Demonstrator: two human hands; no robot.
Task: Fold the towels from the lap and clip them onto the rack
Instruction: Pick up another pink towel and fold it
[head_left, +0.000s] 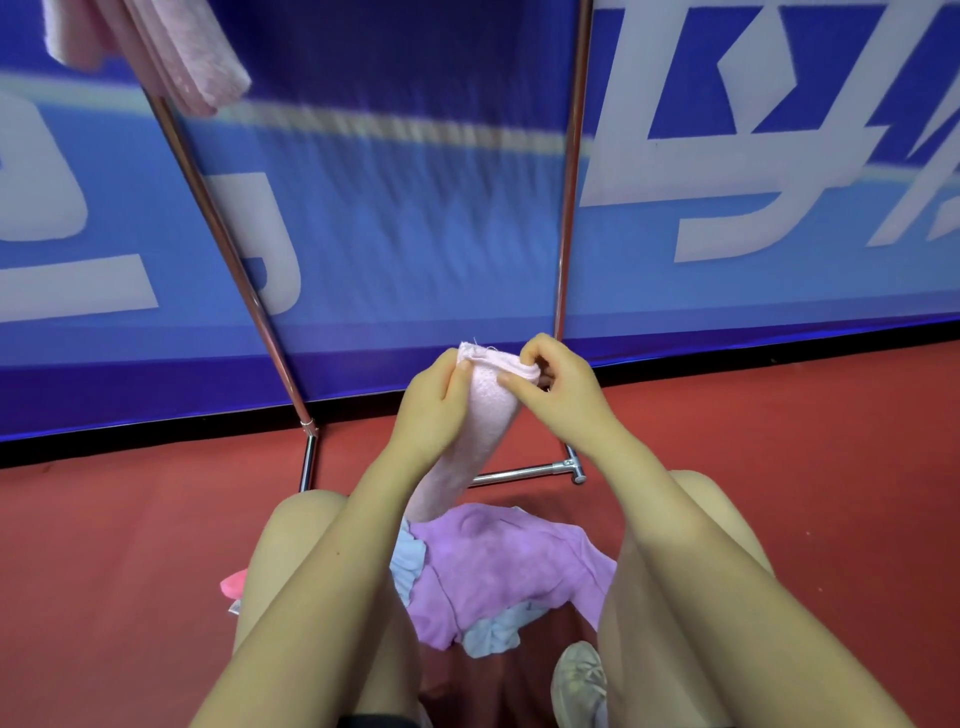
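Note:
Both my hands hold a pale pink towel (485, 410) up in front of me, its lower end hanging toward my lap. My left hand (434, 402) grips its top left corner and my right hand (558, 389) pinches the top right edge. On my lap lie a purple towel (498, 566) and a light blue towel (491, 636) partly under it. The metal rack (244, 280) stands ahead, with its foot bar (524, 473) on the floor. A folded pink towel (197, 57) hangs on the rack at the top left.
A blue banner wall (415, 234) with white lettering stands right behind the rack. The floor (779, 441) is red. A pink item (234, 584) lies by my left thigh. A light-coloured shoe (579, 680) shows below my right knee.

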